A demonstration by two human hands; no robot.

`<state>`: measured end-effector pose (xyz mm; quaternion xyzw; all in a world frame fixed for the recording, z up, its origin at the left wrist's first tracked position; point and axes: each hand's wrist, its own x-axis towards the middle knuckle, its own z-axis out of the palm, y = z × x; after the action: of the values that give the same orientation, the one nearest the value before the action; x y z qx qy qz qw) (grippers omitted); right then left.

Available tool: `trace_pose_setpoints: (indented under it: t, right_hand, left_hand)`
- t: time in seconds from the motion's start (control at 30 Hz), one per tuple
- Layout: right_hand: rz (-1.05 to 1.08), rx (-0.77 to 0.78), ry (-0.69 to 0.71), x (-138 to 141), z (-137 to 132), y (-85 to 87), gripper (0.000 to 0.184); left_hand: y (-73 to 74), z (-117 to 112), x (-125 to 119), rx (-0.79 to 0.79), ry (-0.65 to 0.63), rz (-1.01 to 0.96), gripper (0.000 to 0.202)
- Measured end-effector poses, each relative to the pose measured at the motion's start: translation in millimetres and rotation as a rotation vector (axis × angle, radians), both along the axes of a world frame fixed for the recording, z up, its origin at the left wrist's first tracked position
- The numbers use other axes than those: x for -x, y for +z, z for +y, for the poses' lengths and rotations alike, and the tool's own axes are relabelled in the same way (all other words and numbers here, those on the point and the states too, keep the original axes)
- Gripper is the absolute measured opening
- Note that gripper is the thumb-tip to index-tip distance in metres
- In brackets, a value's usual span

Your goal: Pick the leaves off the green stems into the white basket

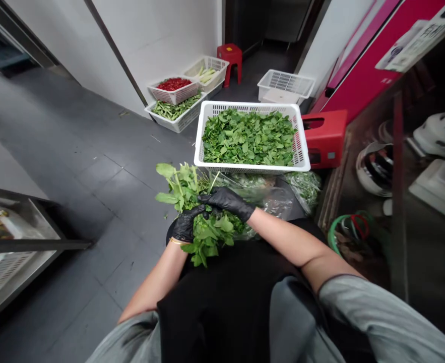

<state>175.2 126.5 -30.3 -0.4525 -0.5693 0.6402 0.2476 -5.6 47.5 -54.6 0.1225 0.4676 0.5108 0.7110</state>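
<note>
My left hand [187, 225], in a black glove, is closed around a bunch of leafy greens [213, 233] over my lap. Leaves spill out below it, and pale stems with larger leaves stick out beyond it. My right hand [228, 201], gloved too, meets the left at the middle of the bunch. Its fingers are bent and pressed together on the greens; the fingertips are partly hidden. Just beyond my hands stands a white plastic basket [252, 168] with loose green leaves [247, 138] spread inside.
Clear plastic bags [278, 201] of greens lie beneath the basket's near side. A red stool [326, 141] stands to its right. Farther off are baskets of red peppers [174, 84] and green pods [175, 110], another red stool [230, 58] and a white crate [284, 83]. Metal shelving [37, 244] stands left.
</note>
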Motion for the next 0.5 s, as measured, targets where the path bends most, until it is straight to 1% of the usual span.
trace_pose_setpoints:
  t: [0.03, 0.07, 0.13, 0.2, 0.27, 0.33, 0.43, 0.5]
  right_hand:
    - [0.096, 0.025, -0.003, 12.3, -9.1, -4.2, 0.051]
    - [0.169, 0.023, -0.042, 20.8, -14.2, -7.2, 0.051]
    - [0.239, -0.008, -0.120, 24.9, -14.3, -8.4, 0.050]
    - [0.211, -0.019, -0.102, 15.6, -8.0, -3.6, 0.047]
    - [0.188, -0.034, -0.085, 1.8, -2.3, 5.0, 0.046]
    - [0.210, -0.060, -0.099, -9.1, -1.2, 13.8, 0.046]
    - [0.248, -0.073, -0.058, -13.6, -9.4, 21.3, 0.044]
    - [0.270, -0.064, -0.030, -10.3, -19.0, 22.1, 0.042]
  left_hand:
    - [-0.9, -1.2, -3.6, -0.018, 0.009, 0.012, 0.023]
    - [-1.6, -2.9, -6.0, -0.034, 0.014, 0.021, 0.026]
    - [-2.7, -7.8, -7.3, -0.045, 0.009, 0.036, 0.033]
    - [-3.7, -12.8, -5.0, -0.039, -0.013, 0.058, 0.039]
    - [-3.2, -16.4, -1.7, -0.035, -0.032, 0.081, 0.044]
    - [0.4, -17.8, 0.3, -0.076, -0.015, 0.098, 0.050]
    - [10.3, -17.8, 0.1, -0.183, 0.038, 0.104, 0.062]
    - [15.2, -18.7, -1.0, -0.209, 0.036, 0.094, 0.066]
